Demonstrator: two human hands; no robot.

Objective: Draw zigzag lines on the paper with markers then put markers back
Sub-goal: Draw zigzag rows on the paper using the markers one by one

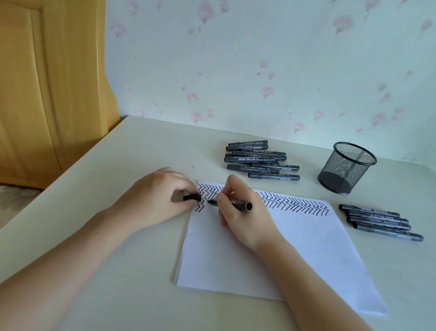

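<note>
A white sheet of paper (283,254) lies on the table with rows of black zigzag lines across its top edge. My right hand (244,219) grips an uncapped black marker (237,204), its tip touching the paper near the upper left corner. My left hand (157,197) rests at the paper's left edge, fingers closed on the black marker cap (192,197). A pile of several capped markers (259,160) sits behind the paper. Several more markers (379,222) lie to the right of it.
A black mesh pen holder (347,167) stands at the back right near the wall. The table's left edge (53,186) runs diagonally beside a wooden door. Floral wallpaper backs the table.
</note>
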